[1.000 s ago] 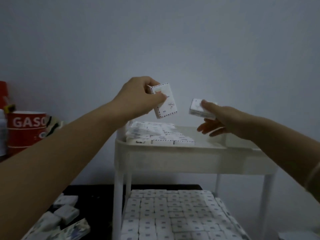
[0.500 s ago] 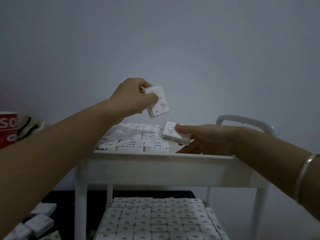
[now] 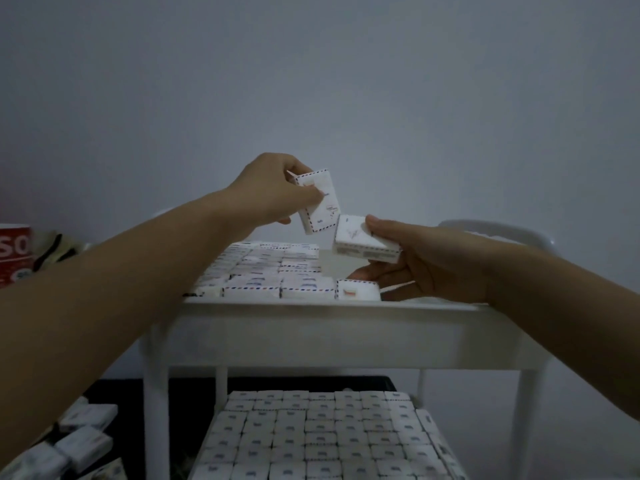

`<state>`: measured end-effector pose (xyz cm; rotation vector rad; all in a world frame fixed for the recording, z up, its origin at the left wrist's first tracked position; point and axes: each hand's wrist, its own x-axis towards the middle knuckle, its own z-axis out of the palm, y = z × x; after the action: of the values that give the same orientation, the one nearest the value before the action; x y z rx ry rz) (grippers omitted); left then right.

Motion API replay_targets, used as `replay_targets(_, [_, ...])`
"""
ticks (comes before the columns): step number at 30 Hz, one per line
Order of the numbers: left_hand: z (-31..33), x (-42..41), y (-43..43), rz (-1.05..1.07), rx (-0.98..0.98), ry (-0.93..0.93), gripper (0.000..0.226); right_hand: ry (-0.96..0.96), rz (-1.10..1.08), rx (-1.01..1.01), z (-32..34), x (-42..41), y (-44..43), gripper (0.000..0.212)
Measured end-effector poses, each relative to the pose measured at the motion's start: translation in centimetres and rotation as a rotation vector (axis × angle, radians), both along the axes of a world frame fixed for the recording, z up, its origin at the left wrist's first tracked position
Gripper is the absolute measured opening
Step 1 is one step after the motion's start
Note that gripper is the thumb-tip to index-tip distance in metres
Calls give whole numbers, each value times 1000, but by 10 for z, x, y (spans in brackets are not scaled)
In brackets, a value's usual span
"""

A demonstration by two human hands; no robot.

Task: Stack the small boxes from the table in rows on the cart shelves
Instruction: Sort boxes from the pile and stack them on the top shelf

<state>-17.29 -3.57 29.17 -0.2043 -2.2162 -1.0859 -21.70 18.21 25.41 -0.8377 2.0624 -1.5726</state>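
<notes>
My left hand [image 3: 273,192] grips a small white box [image 3: 320,202] with a striped border, held tilted above the top shelf of the white cart [image 3: 332,337]. My right hand [image 3: 419,261] holds another small box [image 3: 360,242], thumb on top, just right of and below the first. Rows of boxes [image 3: 263,271] cover the left part of the top shelf, and one box [image 3: 356,291] lies at the right end of the front row under my right hand. The lower shelf [image 3: 322,434] is filled with rows of boxes.
Loose small boxes [image 3: 79,441] lie on the dark table at the lower left. A red container [image 3: 14,251] with white letters stands at the far left. The cart's handle [image 3: 495,230] curves up behind my right wrist. A plain wall is behind.
A box now lies at the right end of the top shelf's front row. My right hand has risen with a box toward the left hand's box. The view has moved closer.
</notes>
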Motion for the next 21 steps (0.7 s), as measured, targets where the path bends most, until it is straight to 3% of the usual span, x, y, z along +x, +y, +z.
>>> replay_targets(7, [-2,-3,21,-125,-143,-184,22,3,138,-118,3,13,6,41])
replay_targets(10, [-5,1,19,-166,-108,-258,25,23,147,-133,3,15,8,42])
replay_targets(18, [-21,17,24,-259,-392,-369,48,77,69,-146,4,17,8,47])
replay_targets(21, [-24,22,23,-281,-457,-420,32,114,-101,-230,4,15,6,42])
